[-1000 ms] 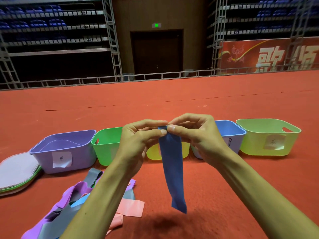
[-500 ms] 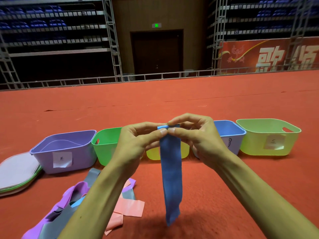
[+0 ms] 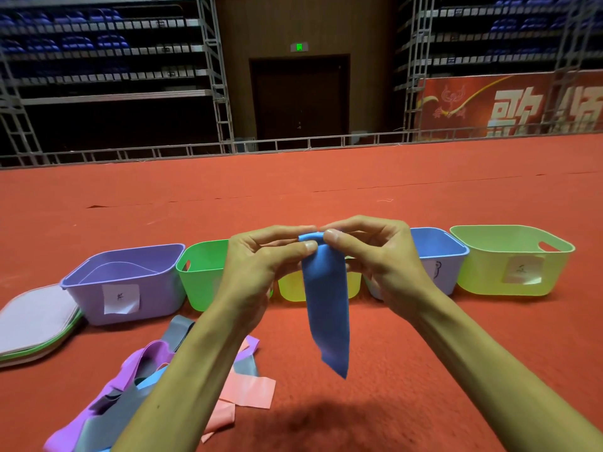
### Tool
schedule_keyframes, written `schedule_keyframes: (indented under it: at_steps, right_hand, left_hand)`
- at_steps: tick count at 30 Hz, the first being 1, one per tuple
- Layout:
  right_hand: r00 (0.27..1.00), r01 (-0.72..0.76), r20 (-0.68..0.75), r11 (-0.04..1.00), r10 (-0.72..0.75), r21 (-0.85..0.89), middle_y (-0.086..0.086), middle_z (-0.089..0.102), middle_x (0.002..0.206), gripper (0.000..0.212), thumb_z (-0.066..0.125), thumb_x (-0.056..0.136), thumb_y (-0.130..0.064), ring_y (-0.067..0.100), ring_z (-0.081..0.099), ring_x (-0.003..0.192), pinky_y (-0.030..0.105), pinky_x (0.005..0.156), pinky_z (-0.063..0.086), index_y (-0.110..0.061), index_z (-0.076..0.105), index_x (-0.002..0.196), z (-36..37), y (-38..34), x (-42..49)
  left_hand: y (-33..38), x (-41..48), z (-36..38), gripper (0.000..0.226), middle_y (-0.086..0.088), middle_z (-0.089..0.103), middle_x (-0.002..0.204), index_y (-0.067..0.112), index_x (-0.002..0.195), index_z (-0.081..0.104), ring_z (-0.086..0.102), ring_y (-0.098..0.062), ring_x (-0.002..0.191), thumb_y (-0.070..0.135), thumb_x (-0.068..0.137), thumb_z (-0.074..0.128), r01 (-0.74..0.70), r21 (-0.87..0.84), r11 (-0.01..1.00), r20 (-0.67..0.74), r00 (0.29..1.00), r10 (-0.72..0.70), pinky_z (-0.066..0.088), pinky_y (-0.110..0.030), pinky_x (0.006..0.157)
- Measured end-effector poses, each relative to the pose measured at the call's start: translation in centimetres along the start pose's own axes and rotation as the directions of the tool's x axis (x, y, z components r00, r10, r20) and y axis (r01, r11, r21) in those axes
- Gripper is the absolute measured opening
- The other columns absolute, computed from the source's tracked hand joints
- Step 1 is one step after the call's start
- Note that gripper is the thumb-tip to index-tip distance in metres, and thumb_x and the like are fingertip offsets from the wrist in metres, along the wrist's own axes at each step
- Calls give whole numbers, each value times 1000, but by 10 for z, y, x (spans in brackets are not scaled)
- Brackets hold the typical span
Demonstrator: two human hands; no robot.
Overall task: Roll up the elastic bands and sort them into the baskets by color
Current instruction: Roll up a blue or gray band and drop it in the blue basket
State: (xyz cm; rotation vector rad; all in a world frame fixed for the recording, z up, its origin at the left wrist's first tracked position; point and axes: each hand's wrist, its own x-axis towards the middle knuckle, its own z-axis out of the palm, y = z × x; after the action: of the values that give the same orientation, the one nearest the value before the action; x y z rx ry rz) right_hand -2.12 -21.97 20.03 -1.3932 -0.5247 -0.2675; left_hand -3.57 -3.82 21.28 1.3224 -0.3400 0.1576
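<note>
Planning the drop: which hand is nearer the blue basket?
Right. The right hand is in front of the blue basket, hiding its left side; the left hand is farther left, before the green basket. Both pinch the blue band.

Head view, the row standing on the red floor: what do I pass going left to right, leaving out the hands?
stack of flat lids → purple basket → green basket → yellow basket, partly hidden behind the blue band → blue basket → lime basket
</note>
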Motion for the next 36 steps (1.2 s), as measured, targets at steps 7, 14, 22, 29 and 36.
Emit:
schedule_keyframes:
  at_steps: [7,14,22,29,36]
  right_hand:
    - [997,70,-17,998,-70,2,28,75,98,10,71,90,-1,29,70,88,43,81,56,4,76,98,1,2,2]
    - [995,91,-48,996,-91,-10,19,78,92,12,71,89,4,25,72,86,44,81,58,-5,79,94,1,6,-2]
    - [996,73,-54,997,-75,-38,23,76,93,21,76,82,-16,26,72,88,45,79,62,-14,79,102,2,6,-3]
    - [992,69,-104,994,-77,-85,19,78,84,10,77,88,-12,24,71,76,35,63,59,-2,79,86,4,7,-2]
    - [984,136,-107,990,-140,-47,19,78,87,5,76,86,0,26,74,78,37,71,61,1,78,91,2,6,-4]
  left_hand:
    - [-2,-2,-3,39,-16,77,109,6,106,78,74,-21,100,-3,69,80,69,-91,994,82,995,-61,59,-26,81]
    - [-5,-3,0,29,-16,77,98,3,96,80,71,-24,92,23,75,76,107,-20,994,27,994,-106,61,-29,79]
    - [-3,-2,-1,14,-15,79,95,9,90,82,73,-20,86,0,88,70,-2,75,997,-33,999,4,59,-26,78]
    - [-4,-1,-2,22,-15,79,93,11,89,80,74,-22,86,-8,85,70,-42,87,995,-33,998,45,59,-26,76]
    - [-3,-1,-3,28,-13,79,104,9,104,79,75,-22,99,10,76,79,7,38,999,13,1000,-7,58,-26,76]
